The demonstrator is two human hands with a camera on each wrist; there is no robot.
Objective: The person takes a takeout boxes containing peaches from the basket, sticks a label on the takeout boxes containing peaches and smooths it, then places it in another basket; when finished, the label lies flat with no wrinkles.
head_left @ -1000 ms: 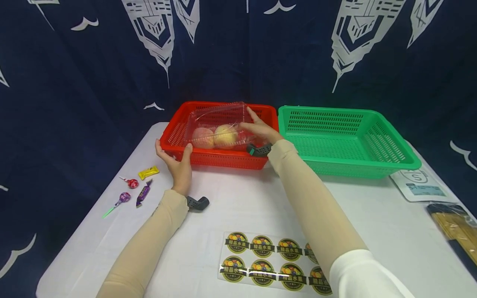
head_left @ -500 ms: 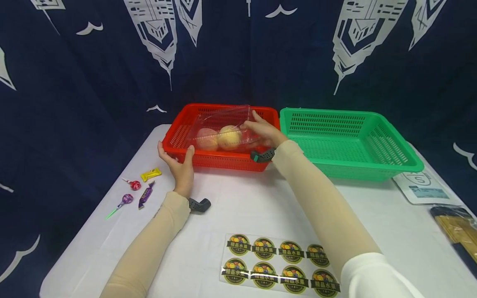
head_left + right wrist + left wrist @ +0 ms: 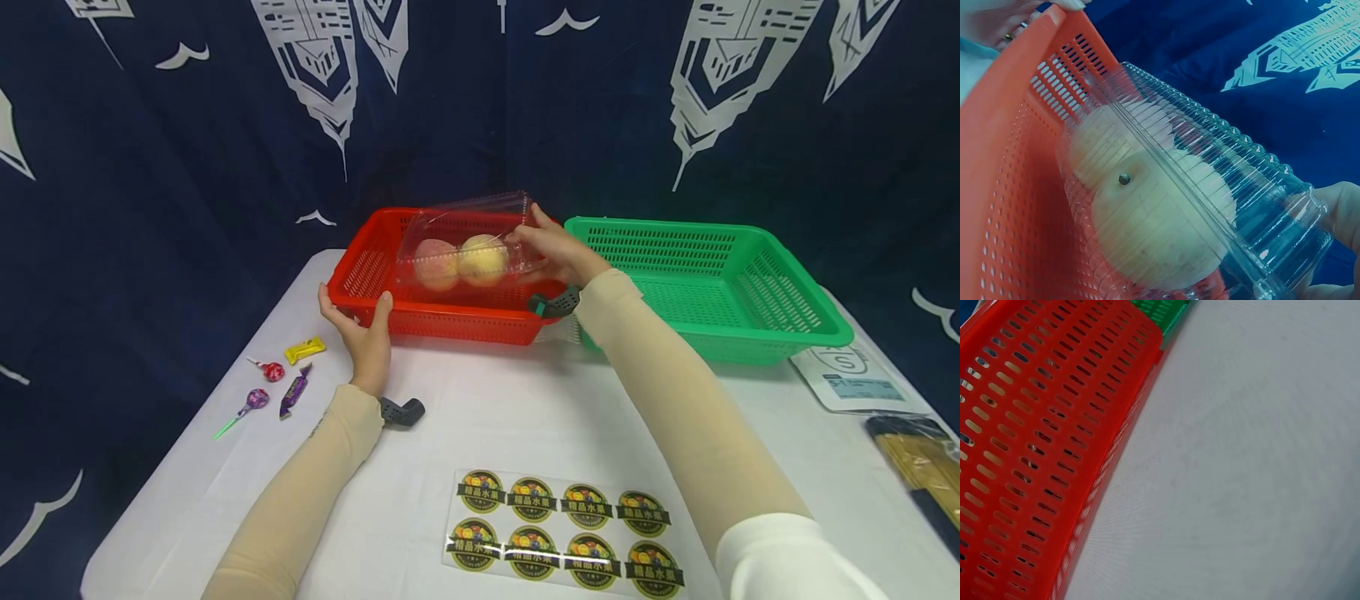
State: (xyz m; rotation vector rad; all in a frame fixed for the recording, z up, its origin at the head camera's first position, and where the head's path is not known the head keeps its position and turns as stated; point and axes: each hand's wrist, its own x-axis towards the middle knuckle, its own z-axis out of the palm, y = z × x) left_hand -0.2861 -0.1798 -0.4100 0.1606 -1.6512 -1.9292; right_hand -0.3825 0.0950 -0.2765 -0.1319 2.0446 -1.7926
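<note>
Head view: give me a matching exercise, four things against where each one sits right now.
Things:
1. clear fruit box
2. left hand
3. sticker sheet
4. sweets

Places:
A. on the table's left side
B. on the near rim of the red basket
C. held up by the right hand
D. flat at the table's near edge

Pairs: 1-C, 2-B, 3-D, 4-A

Bare white bench [image 3: 510,417] lies open between my forearms, from the red basket [image 3: 360,279] down to the sticker sheet [image 3: 558,533]. The green basket [image 3: 705,283] stands just beside the red one on my right, its inside open from above. Sweets [image 3: 281,379] lie near my left hand [image 3: 360,333]. A packet [image 3: 855,379] sits at the far right edge.
</note>
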